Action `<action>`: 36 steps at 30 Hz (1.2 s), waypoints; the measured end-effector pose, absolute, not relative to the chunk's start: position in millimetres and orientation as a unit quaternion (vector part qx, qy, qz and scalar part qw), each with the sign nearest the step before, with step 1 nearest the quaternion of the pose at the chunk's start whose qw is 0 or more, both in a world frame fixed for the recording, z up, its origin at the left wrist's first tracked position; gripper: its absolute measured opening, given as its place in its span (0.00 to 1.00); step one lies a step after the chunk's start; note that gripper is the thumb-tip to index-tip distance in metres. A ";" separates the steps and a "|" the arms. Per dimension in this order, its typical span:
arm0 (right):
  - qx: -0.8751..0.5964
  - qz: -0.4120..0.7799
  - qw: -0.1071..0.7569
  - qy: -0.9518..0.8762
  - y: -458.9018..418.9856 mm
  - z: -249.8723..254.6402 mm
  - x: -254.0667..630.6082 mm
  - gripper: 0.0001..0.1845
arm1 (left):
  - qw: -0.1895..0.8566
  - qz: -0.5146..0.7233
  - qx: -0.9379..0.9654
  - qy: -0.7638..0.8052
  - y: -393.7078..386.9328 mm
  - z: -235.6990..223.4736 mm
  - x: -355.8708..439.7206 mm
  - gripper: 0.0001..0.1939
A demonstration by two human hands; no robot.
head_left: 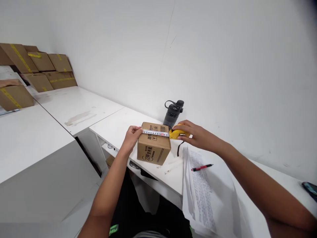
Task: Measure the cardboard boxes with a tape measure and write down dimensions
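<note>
A small brown cardboard box [153, 147] with printed markings stands on the white desk [116, 127] in front of me. A white tape blade [155, 133] lies stretched across the box's top. My left hand [131, 137] pinches the blade's end against the box's left top edge. My right hand [192, 134] grips the yellow tape measure case [176, 134] at the box's right top edge, its black strap hanging down.
A dark water bottle [173, 114] stands just behind the box. A stack of printed sheets [201, 188] with a red pen [201, 167] lies to the right. A phone [310, 189] sits at far right. Several taped cardboard boxes [42, 71] are piled on far-left desks.
</note>
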State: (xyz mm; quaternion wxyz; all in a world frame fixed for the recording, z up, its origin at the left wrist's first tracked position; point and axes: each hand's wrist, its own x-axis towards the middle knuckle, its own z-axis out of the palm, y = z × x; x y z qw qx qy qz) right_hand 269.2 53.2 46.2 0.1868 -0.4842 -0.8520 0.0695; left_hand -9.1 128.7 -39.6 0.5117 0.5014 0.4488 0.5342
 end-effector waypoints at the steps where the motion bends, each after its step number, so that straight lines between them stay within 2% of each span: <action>1: -0.479 0.071 0.188 -0.854 56.1 47.9 266.2 0.20 | 0.517 0.542 0.495 0.440 128.4 -40.8 -7.1 0.16; 5: -0.450 0.071 0.179 -0.872 69.4 50.8 243.3 0.24 | 0.543 0.552 0.458 0.437 127.7 -44.6 0.7 0.18; 11: -0.421 0.019 0.133 -0.897 86.5 59.0 204.3 0.22 | 0.498 0.579 0.468 0.444 134.1 -52.6 0.1 0.19; 17: -0.375 -0.028 0.158 -0.913 95.0 58.0 181.9 0.21 | 0.489 0.554 0.490 0.462 132.3 -35.7 -6.1 0.18; 22: -0.340 -0.086 0.233 -0.907 82.7 60.3 172.6 0.19 | 0.475 0.564 0.510 0.442 107.2 -6.2 -12.5 0.12; 25: -0.345 -0.113 0.297 -0.883 55.1 67.1 186.0 0.20 | 0.429 0.600 0.551 0.390 73.0 5.9 -9.1 0.17; 27: -0.377 -0.118 0.326 -0.859 30.1 67.8 200.8 0.24 | 0.399 0.614 0.590 0.342 46.8 9.0 -0.5 0.21; 29: -0.426 -0.113 0.339 -0.831 5.0 61.5 216.5 0.32 | 0.397 0.594 0.640 0.282 23.5 7.3 13.9 0.25; 32: -0.454 -0.115 0.370 -0.802 -24.5 37.2 240.5 0.44 | 0.407 0.555 0.699 0.194 0.6 -4.4 46.0 0.25; 34: -0.408 -0.136 0.432 -0.793 -37.0 14.1 260.4 0.46 | 0.418 0.547 0.711 0.146 -6.2 -16.8 71.7 0.22; 36: -0.363 -0.146 0.483 -0.783 -45.1 -11.1 286.2 0.42 | 0.453 0.537 0.701 0.121 -7.5 -31.5 97.4 0.20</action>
